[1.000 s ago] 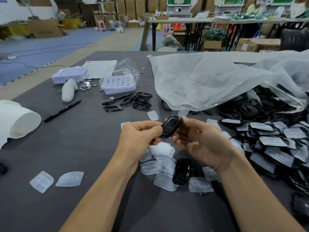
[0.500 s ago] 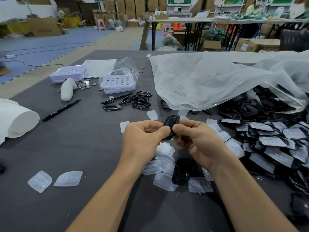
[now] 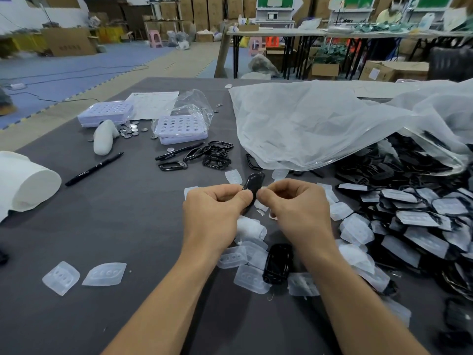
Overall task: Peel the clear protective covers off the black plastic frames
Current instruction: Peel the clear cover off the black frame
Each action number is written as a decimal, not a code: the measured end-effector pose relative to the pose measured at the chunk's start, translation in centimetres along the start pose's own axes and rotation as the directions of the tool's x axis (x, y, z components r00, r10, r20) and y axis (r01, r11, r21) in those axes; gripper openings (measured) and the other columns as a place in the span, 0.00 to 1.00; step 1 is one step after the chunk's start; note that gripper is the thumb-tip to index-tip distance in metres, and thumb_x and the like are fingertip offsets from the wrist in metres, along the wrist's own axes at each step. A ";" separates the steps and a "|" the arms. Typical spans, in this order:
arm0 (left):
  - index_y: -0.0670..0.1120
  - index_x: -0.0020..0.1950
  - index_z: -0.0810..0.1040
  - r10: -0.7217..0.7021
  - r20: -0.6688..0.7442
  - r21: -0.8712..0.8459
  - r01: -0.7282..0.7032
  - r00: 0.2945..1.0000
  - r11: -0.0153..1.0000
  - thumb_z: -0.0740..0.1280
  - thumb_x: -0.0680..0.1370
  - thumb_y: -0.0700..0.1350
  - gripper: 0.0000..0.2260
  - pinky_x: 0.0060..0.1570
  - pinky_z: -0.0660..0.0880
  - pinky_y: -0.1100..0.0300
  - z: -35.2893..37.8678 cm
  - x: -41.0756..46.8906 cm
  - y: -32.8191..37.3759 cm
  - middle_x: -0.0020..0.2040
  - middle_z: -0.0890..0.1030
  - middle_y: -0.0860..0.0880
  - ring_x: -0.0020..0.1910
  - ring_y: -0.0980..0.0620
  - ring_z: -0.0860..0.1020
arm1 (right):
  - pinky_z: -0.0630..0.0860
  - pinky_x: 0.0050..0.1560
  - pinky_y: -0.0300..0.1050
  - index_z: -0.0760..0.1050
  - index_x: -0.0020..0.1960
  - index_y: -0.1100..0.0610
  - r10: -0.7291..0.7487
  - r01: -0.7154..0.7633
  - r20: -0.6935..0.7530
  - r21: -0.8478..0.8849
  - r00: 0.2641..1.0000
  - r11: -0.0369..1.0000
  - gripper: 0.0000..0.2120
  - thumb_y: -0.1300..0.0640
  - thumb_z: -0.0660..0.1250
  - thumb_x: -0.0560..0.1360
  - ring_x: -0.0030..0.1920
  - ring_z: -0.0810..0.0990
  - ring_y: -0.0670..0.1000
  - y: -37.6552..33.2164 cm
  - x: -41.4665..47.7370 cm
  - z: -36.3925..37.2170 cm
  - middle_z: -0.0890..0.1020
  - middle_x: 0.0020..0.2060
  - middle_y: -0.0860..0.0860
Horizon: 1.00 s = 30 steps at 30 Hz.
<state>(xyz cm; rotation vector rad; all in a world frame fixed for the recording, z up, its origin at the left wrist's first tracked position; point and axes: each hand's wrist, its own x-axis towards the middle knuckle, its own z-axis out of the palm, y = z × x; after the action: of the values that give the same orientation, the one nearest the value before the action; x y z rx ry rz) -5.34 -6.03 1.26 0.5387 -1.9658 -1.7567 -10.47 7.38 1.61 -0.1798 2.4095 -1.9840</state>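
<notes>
A small black plastic frame (image 3: 254, 182) stands edge-on above the dark table, pinched between both hands. My left hand (image 3: 217, 211) grips its left side with thumb and curled fingers. My right hand (image 3: 294, 208) pinches its right side. Whether a clear cover is still on it cannot be told. Below the hands several peeled clear covers (image 3: 252, 262) lie scattered around another black frame (image 3: 278, 263). A heap of covered frames (image 3: 419, 221) fills the right side.
A large clear plastic bag (image 3: 320, 124) drapes over the heap at the back right. Bare black rims (image 3: 212, 156), two pens (image 3: 94, 169), two lilac trays (image 3: 183, 129), coins and a white roll (image 3: 25, 183) lie left. Two loose covers (image 3: 84, 276) sit at the front left.
The frame has turned from showing its face to standing edge-on, and both hands have closed in on it and risen slightly away from me.
</notes>
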 end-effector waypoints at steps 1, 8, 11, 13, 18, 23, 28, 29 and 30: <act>0.54 0.42 0.89 0.081 -0.060 0.108 -0.074 0.995 0.991 0.79 0.73 0.47 0.02 0.45 0.82 0.56 0.0 -0.2 -0.1 0.35 0.86 0.57 0.39 0.57 0.86 | 0.77 0.36 0.40 0.84 0.38 0.47 -0.078 0.076 -0.029 -0.065 0.996 0.995 0.04 0.52 0.77 0.71 0.31 0.81 0.44 -0.1 -0.4 0.4 0.84 0.30 0.45; 0.59 0.43 0.87 0.443 -0.015 0.463 -0.386 0.897 0.798 0.75 0.75 0.49 0.04 0.44 0.73 0.69 0.0 -1.4 0.0 0.40 0.84 0.66 0.44 0.64 0.81 | 0.83 0.37 0.46 0.82 0.40 0.53 0.036 -0.057 0.093 0.229 0.995 0.972 0.08 0.52 0.74 0.76 0.37 0.88 0.56 -0.5 -1.6 2.2 0.87 0.34 0.55; 0.64 0.43 0.88 0.306 0.050 0.260 -0.308 0.951 0.915 0.76 0.74 0.47 0.09 0.45 0.75 0.74 -0.2 -1.1 0.2 0.42 0.84 0.69 0.46 0.69 0.82 | 0.84 0.39 0.48 0.84 0.38 0.56 0.091 -0.111 0.081 0.277 0.993 0.954 0.11 0.61 0.70 0.79 0.37 0.87 0.59 -0.4 -0.9 1.6 0.87 0.35 0.58; 0.64 0.44 0.87 0.230 0.007 0.155 -0.229 0.973 0.961 0.77 0.73 0.46 0.10 0.43 0.78 0.71 -0.2 -0.8 0.0 0.41 0.86 0.64 0.43 0.66 0.84 | 0.84 0.39 0.50 0.85 0.39 0.51 0.038 -0.052 0.088 0.154 0.995 0.987 0.13 0.62 0.67 0.79 0.33 0.86 0.58 -0.3 -0.8 1.4 0.85 0.31 0.57; 0.57 0.50 0.88 0.047 0.081 0.027 -0.050 0.996 0.998 0.78 0.71 0.44 0.10 0.51 0.84 0.54 -0.3 0.1 -0.3 0.42 0.88 0.55 0.44 0.56 0.87 | 0.80 0.32 0.45 0.84 0.39 0.47 -0.015 0.020 0.152 -0.030 0.988 0.999 0.11 0.59 0.67 0.76 0.26 0.82 0.52 -0.5 -0.7 1.0 0.83 0.25 0.55; 0.50 0.44 0.89 -0.046 0.057 0.035 0.044 0.997 0.998 0.78 0.68 0.42 0.07 0.48 0.85 0.46 -0.5 0.8 -0.4 0.36 0.87 0.49 0.38 0.47 0.87 | 0.76 0.31 0.40 0.83 0.36 0.53 0.019 -0.009 0.120 -0.085 0.993 0.996 0.09 0.57 0.70 0.75 0.24 0.81 0.49 -0.4 -0.9 1.0 0.83 0.24 0.54; 0.49 0.44 0.88 -0.011 0.009 0.077 0.010 1.000 0.997 0.78 0.68 0.42 0.06 0.40 0.82 0.56 -0.5 0.9 -0.7 0.35 0.87 0.51 0.36 0.51 0.87 | 0.71 0.26 0.31 0.82 0.36 0.52 -0.039 0.047 0.064 -0.128 0.997 0.991 0.10 0.57 0.71 0.75 0.21 0.78 0.42 -0.5 -1.1 1.2 0.82 0.23 0.48; 0.48 0.45 0.88 -0.036 0.056 0.049 0.033 0.998 0.998 0.78 0.69 0.42 0.06 0.37 0.81 0.58 -0.6 0.9 -0.7 0.35 0.87 0.49 0.36 0.50 0.87 | 0.71 0.25 0.31 0.83 0.36 0.52 -0.047 0.055 0.062 -0.130 0.997 0.990 0.09 0.57 0.71 0.75 0.21 0.77 0.42 -0.5 -1.0 1.1 0.82 0.23 0.47; 0.48 0.45 0.89 -0.056 0.118 0.017 0.054 0.991 0.998 0.77 0.70 0.41 0.05 0.35 0.80 0.60 -0.7 0.9 -0.5 0.36 0.87 0.48 0.36 0.50 0.87 | 0.71 0.25 0.33 0.83 0.36 0.53 -0.052 0.062 0.077 -0.133 0.996 0.989 0.09 0.58 0.71 0.75 0.21 0.77 0.43 -0.6 -0.9 1.0 0.82 0.23 0.48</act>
<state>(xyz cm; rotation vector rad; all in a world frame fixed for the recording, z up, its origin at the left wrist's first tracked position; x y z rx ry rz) -5.70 -7.17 0.85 0.5084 -2.0633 -1.8481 -9.42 6.43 1.91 -0.3212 2.5196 -1.8016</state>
